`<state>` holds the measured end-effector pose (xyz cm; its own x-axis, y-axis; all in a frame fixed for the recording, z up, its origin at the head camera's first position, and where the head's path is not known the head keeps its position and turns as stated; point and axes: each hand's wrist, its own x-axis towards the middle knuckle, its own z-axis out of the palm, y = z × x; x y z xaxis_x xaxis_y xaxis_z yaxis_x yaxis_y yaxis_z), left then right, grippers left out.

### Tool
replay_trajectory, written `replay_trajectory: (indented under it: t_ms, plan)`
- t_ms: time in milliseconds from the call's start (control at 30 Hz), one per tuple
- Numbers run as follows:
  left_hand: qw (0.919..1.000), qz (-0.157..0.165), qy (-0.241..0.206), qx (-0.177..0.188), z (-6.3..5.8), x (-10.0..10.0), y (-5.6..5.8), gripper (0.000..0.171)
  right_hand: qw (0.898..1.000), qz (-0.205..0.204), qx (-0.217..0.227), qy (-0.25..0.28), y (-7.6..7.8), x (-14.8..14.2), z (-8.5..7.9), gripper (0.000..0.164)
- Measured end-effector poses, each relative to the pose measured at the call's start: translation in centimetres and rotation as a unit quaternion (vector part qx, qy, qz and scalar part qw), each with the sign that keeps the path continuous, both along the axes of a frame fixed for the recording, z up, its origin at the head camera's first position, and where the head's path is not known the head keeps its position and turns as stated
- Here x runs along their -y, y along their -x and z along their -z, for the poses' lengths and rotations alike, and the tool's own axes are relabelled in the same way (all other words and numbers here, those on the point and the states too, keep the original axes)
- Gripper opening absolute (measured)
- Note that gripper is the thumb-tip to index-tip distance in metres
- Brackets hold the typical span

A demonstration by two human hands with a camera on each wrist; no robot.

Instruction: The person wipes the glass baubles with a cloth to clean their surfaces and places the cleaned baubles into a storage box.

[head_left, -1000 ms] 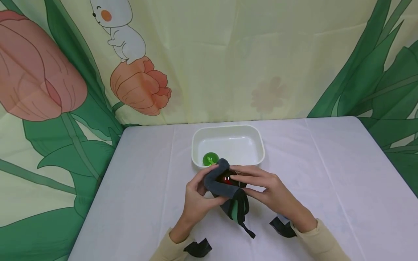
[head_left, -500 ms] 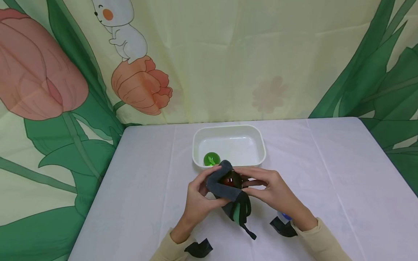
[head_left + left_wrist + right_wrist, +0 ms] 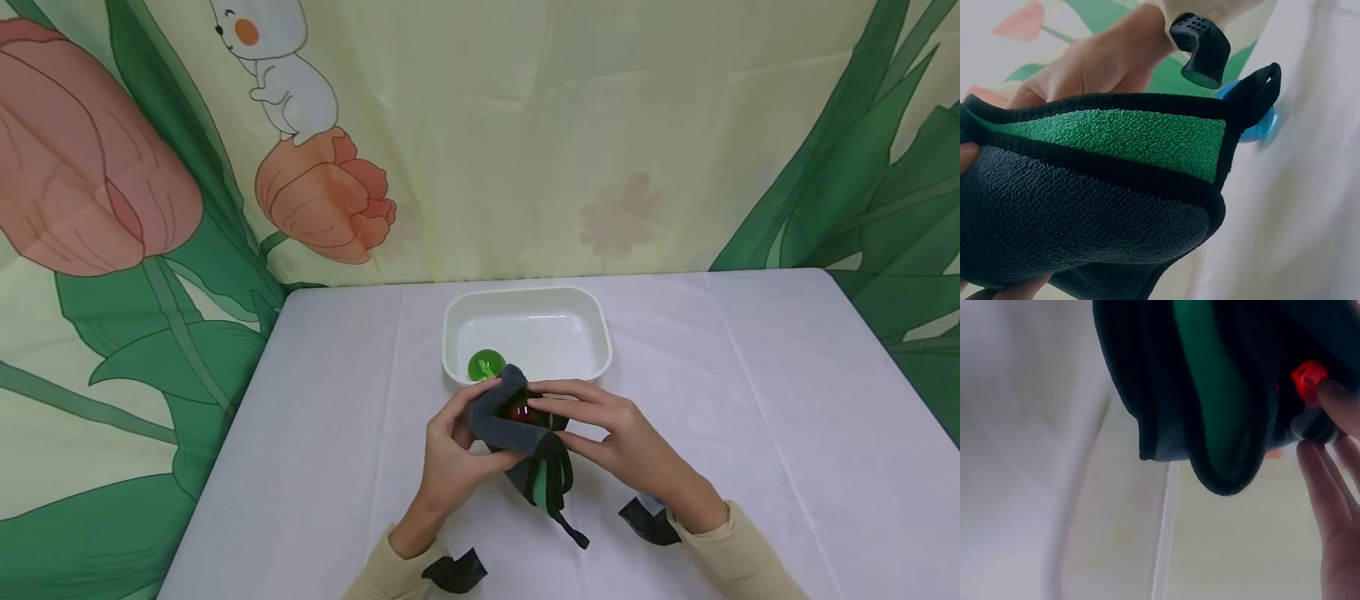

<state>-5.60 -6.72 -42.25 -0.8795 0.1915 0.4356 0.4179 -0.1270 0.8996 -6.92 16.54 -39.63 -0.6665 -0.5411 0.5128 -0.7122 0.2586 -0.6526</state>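
A folded towel (image 3: 504, 429), dark grey-blue outside with a green inner side and black edging, is held above the table. My left hand (image 3: 454, 467) grips it from the left, thumb in front and fingers behind. Within the towel's fold lies a shiny red ball (image 3: 519, 412), mostly covered by cloth and fingers. My right hand (image 3: 618, 429) pinches this ball from the right side. In the right wrist view the thumb presses on the red part (image 3: 1310, 376), with fingers on the opposite side. A hanging loop (image 3: 1260, 94) sticks out from the towel's corner.
A white tray (image 3: 525, 292) stands behind the hands with a clear green ball (image 3: 486, 364) in its near left corner. A blue ball (image 3: 1259, 130) sits on the table, partly hidden behind the towel in the left wrist view. Black straps (image 3: 456, 572) hang at the wrists.
The right fingers have shifted over the red ball, which showed more fully half a second ago. The towel has moved slightly left and up. The left hand keeps its grip.
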Motion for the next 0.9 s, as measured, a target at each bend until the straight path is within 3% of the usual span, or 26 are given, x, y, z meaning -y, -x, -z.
replay_trajectory:
  t_ms: [200, 333, 467, 633, 800, 900]
  plan:
    - [0.9998, 0.005, -0.015, 0.016, 0.16, 0.13, 0.09, 0.069, 1.0, -0.01, -0.014, 0.013, 0.17, 0.23, -0.05, 0.042]
    - [0.9998, 0.006, 0.003, 0.021, 0.17, 0.18, -0.02, 0.071, 1.0, -0.005, 0.002, 0.027, 0.17, 0.41, -0.11, 0.051]
    - [0.9997, 0.004, 0.017, 0.02, 0.13, 0.1, -0.03, 0.073, 0.998, 0.013, 0.05, 0.042, 0.04, 0.53, -0.1, 0.061]
    - [0.9998, 0.004, 0.006, 0.02, 0.08, 0.13, 0.2, 0.072, 0.995, 0.025, 0.092, 0.019, -0.07, 0.3, -0.26, 0.062]
    - [0.9998, 0.0, -0.006, 0.016, 0.12, 0.39, 0.48, 0.071, 0.999, 0.017, 0.034, -0.001, -0.1, 0.07, -0.35, 0.061]
    - [0.9999, 0.007, -0.009, 0.009, 0.12, 0.44, 0.57, 0.071, 1.0, -0.005, -0.008, 0.003, 0.04, 0.1, -0.2, 0.047]
